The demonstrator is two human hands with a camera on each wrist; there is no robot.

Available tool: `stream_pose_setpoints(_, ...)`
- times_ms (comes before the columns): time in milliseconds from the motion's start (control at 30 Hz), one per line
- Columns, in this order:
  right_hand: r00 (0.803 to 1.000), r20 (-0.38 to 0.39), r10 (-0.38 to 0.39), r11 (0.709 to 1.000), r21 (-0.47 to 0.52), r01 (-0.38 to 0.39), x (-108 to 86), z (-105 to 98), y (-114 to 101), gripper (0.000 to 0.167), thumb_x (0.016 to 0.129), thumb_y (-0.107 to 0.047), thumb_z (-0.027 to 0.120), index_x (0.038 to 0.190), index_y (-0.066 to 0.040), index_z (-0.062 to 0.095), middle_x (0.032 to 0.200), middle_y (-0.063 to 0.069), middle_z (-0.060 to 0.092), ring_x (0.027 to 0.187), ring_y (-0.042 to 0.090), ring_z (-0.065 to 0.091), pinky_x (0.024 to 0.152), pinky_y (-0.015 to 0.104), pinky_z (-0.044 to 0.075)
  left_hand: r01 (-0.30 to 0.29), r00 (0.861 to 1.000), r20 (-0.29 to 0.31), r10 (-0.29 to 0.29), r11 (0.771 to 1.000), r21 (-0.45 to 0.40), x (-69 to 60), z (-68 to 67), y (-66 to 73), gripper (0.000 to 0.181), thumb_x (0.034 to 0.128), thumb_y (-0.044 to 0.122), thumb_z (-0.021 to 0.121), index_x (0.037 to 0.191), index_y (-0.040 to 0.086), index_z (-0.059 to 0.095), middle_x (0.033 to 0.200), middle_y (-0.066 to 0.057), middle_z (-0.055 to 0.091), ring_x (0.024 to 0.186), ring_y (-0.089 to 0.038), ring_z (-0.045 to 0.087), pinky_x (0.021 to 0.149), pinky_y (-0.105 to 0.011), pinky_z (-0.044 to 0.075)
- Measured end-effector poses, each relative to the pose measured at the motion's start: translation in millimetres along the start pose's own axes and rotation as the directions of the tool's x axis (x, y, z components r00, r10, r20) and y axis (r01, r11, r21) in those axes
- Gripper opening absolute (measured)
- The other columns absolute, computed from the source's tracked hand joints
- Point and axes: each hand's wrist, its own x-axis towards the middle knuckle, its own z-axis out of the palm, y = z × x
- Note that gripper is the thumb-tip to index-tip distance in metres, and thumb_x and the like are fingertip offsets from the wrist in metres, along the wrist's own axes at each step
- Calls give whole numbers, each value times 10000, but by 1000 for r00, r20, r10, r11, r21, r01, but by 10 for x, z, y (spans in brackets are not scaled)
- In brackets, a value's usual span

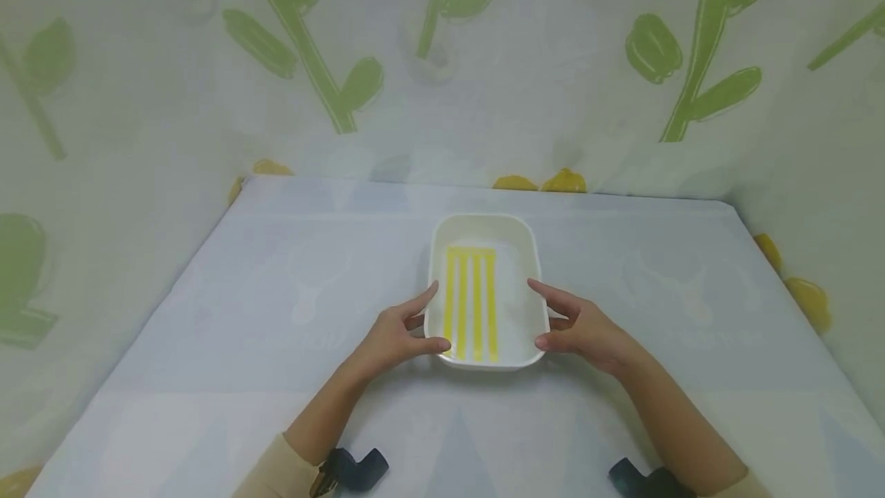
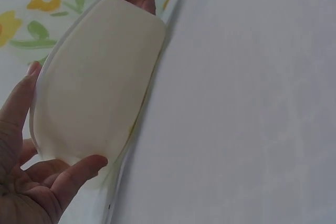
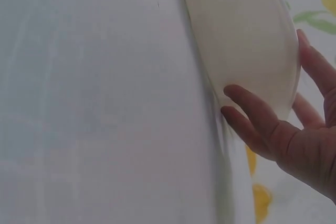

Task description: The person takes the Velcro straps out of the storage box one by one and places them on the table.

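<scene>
holding a white tray (image 1: 522, 302) by its long sides, i grasp it from both flanks: my left hand (image 1: 401, 330) sets its thumb over the near left corner with a finger along the left rim, and my right hand (image 1: 588, 329) mirrors this grip at the right. the tray is midway between the left and right edges of the table (image 1: 207, 290), just short of the far edge; whether its base touches the surface i cannot tell. the likeliest fault, in my judgement, is a tilt: should one hand rise or pull ahead of the other, a corner would dip. a slip is also possible, since my thumbs reach barely over the rim and the far end lacks support from my fingers. the tray itself is a shallow rectangle with rounded corners, white within, its outer wall cream in the wrist views. on its floor, left of centre, four yellow stripes (image 1: 477, 302) run lengthwise, joined by a crossbar at the far end; whether they are fixed or loose is unclear.
</scene>
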Motion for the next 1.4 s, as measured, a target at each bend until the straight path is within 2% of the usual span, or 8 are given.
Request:
stream_pose_setpoints(367,1000,-7,4,999,-51,-5,-178,-128,29,893,788,-33,732,1513,-173,231,1533,178,240,1242,307,513,862,295,524,-33,998,49,36,998,-49,6,143,65,908,712,315,826,1471,192,343,1527,-60,298,1273,-316,473,917,-375,510)
stream_pose_setpoints(667,1000,-21,-7,995,-97,5,-296,-223,49,897,789,-42,733,1513,-144,213,1545,206,194,1305,394,417,864,305,526,-19,998,53,24,995,-98,25,247,112,846,717,312,826,1443,242,397,1504,-47,357,1264,-309,492,897,-357,523)
stream_pose_setpoints(833,999,-51,-7,990,-143,-1,-331,-243,49,908,773,-57,750,1511,-153,228,1560,160,184,1311,413,399,861,307,528,-22,999,44,28,993,-119,29,295,119,821,718,323,825,1430,256,421,1500,-37,365,1273,-337,477,911,-383,514)
stream_pose_setpoints(933,997,-75,-20,983,-181,6,-360,-244,16,898,762,-76,766,1501,-131,258,1551,145,227,1275,384,453,842,293,535,-34,999,33,38,992,-120,36,320,116,815,724,304,824,1431,255,422,1500,-26,366,1288,-334,461,934,-400,501)
stream_pose_setpoints(1067,993,-116,-27,972,-234,-1,-383,-250,-45,867,766,-115,777,1486,-100,294,1494,189,329,1191,316,537,826,254,533,-50,998,29,54,989,-141,52,341,99,821,724,256,828,1434,226,419,1503,-13,360,1343,-298,398,1027,-405,422)
stream_pose_setpoints(1167,986,-164,-29,953,-301,-22,-399,-261,-120,837,766,-154,787,1469,-88,336,1402,221,421,1094,266,578,810,231,521,-40,996,68,51,987,-157,74,303,89,841,715,232,835,1440,220,409,1518,-17,332,1370,-274,357,1062,-386,380)
stream_pose_setpoints(1300,974,-222,-50,913,-404,-45,-435,-284,-268,787,767,-204,791,1437,-83,399,1275,223,495,950,195,560,769,246,507,-15,987,156,49,977,-212,119,195,83,847,718,166,833,1446,187,400,1528,-18,315,1373,-302,346,998,-376,448)
stream_pose_setpoints(1400,969,-241,-60,888,-456,-59,-461,-309,-385,750,773,-231,787,1419,-95,433,1236,211,514,917,191,550,763,262,505,-5,978,200,62,962,-272,154,138,80,843,721,115,824,1446,145,395,1532,-5,312,1380,-321,326,955,-367,482)
